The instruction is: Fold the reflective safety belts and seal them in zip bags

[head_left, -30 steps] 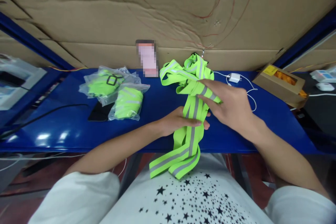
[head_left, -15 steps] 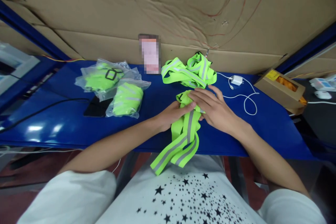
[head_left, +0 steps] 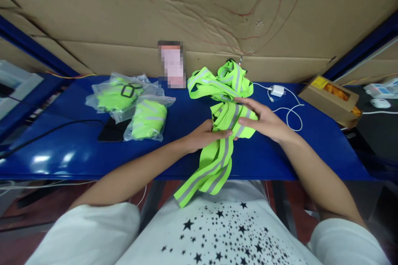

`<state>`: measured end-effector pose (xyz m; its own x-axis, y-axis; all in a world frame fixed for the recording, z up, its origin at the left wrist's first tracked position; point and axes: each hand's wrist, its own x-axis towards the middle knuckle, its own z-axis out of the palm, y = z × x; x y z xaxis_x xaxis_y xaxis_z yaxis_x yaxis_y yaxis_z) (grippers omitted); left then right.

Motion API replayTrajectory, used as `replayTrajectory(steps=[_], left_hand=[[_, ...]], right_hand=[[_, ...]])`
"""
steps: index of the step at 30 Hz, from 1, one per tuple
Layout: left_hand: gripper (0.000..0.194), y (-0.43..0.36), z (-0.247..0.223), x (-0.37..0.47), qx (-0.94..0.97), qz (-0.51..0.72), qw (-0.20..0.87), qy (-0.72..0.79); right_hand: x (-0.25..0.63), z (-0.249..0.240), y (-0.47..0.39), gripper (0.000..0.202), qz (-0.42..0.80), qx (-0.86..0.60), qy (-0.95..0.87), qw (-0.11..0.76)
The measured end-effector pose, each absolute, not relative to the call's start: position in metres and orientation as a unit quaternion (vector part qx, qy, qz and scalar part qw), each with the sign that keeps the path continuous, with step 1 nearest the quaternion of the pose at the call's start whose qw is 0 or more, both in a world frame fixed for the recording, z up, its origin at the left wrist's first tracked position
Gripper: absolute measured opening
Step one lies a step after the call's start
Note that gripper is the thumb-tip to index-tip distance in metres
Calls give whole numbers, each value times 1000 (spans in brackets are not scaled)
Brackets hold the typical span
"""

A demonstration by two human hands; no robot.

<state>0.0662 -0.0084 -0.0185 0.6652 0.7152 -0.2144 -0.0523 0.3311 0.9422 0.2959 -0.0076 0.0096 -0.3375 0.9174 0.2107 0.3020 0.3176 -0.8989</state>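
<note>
Between my hands is a bundle of neon-green reflective strap (head_left: 226, 149) with a grey stripe, its upper part folded into layers and its loose ends hanging over the table's front edge. My left hand (head_left: 203, 136) pinches it from the left, thumb on top and the other fingers mostly hidden beneath. On the right side, my right hand (head_left: 263, 121) grips the folded layers with the thumb in front, the index finger stretched along the upper edge. Just behind lies a second heap of green reflective straps (head_left: 219, 85).
Two clear bags of green straps, one farther back (head_left: 116, 95) and one nearer (head_left: 149, 119), lie left beside a dark flat object (head_left: 113, 129). A phone (head_left: 172, 65) leans on the cardboard wall (head_left: 124, 56). A white charger (head_left: 277, 90) and an open brown box (head_left: 331, 101) are at right.
My right hand has shifted slightly right and spread its fingers from over the bundle, and the folded layers now fan out to the right. My left hand keeps its hold.
</note>
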Motion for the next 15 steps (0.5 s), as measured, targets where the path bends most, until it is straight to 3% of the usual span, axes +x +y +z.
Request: replayTrajectory(steps=[3, 8, 15], left_hand=[[48, -11, -21, 70, 481, 265, 768, 329], [56, -17, -22, 78, 380, 295, 809, 337], [42, -15, -17, 72, 451, 222, 807, 310]], right_hand=[[285, 5, -12, 42, 442, -428, -684, 391], [271, 10, -25, 34, 310, -472, -690, 453], [277, 21, -30, 29, 279, -479, -687, 470]])
